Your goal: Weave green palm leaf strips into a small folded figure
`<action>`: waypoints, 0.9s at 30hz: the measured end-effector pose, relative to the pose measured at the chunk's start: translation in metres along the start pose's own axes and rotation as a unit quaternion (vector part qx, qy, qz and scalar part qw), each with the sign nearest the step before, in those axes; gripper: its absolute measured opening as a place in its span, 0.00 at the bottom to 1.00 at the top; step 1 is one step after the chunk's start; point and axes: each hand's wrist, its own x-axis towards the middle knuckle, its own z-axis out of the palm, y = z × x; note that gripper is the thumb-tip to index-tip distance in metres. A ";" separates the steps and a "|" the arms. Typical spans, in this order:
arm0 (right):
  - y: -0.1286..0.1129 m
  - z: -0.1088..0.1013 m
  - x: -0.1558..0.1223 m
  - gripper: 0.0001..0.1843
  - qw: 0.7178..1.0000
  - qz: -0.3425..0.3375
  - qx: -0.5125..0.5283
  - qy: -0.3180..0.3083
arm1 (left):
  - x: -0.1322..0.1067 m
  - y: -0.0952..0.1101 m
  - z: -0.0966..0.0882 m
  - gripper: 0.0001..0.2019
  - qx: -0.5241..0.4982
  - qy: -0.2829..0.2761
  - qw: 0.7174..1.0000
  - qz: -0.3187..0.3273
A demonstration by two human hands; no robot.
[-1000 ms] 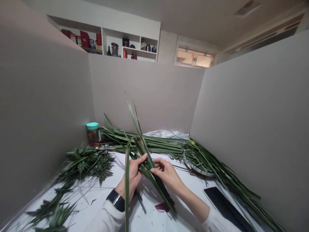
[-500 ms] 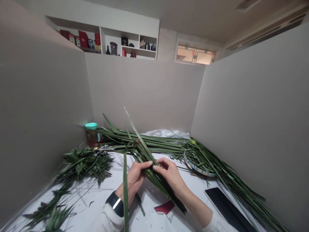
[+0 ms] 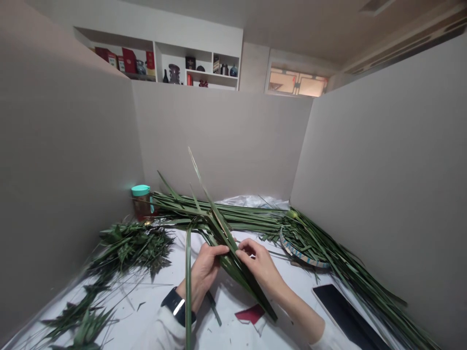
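My left hand (image 3: 207, 265) is closed round a bundle of long green leaves (image 3: 233, 270), its thumb pressed across the top. From the right side, my right hand (image 3: 258, 261) pinches the edge of a leaf strip in the same bundle, thumb and forefinger together. One pale-tipped leaf (image 3: 204, 182) sticks up and away from the hands. Another folded strip (image 3: 188, 287) hangs down over my left wrist, which wears a dark watch (image 3: 175, 304). The parts of the bundle under my left palm are hidden.
Long leaves (image 3: 233, 211) lie across the back, and more (image 3: 357, 272) run down the right beside a round tray (image 3: 304, 257) and a dark phone (image 3: 348, 313). Leafy pieces (image 3: 134, 245) and a turquoise-lidded cup (image 3: 141, 201) are at left. A red scrap (image 3: 250, 314) lies near front. Grey panels (image 3: 222, 136) enclose the table.
My right thumb and fingers have moved slightly right along the leaf edge. The bundle's upright tip stands a little higher in view, and its lower end has swung slightly left.
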 end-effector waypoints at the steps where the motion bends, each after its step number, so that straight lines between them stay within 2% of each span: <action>1: 0.000 0.000 0.000 0.05 1.000 -0.003 -0.013 0.007 | 0.000 -0.001 0.000 0.08 0.002 0.004 1.000 0.003; 9: 0.006 0.001 -0.004 0.05 0.999 -0.013 -0.031 0.010 | -0.007 -0.006 0.006 0.05 0.036 0.008 0.999 0.006; 15: 0.019 -0.002 0.002 0.12 0.997 0.039 0.055 -0.045 | -0.006 -0.002 0.004 0.07 0.048 0.012 0.999 -0.006; 19: 0.020 -0.002 0.000 0.12 0.990 0.065 0.105 -0.070 | -0.001 -0.004 0.001 0.06 0.048 0.005 0.999 -0.004; 24: 0.014 -0.001 -0.003 0.11 0.984 0.074 0.123 -0.108 | -0.001 -0.006 0.000 0.06 0.057 -0.014 0.998 -0.009; 27: 0.014 0.000 -0.002 0.12 0.986 0.064 0.110 -0.109 | -0.002 -0.007 0.001 0.07 0.060 -0.024 0.998 -0.004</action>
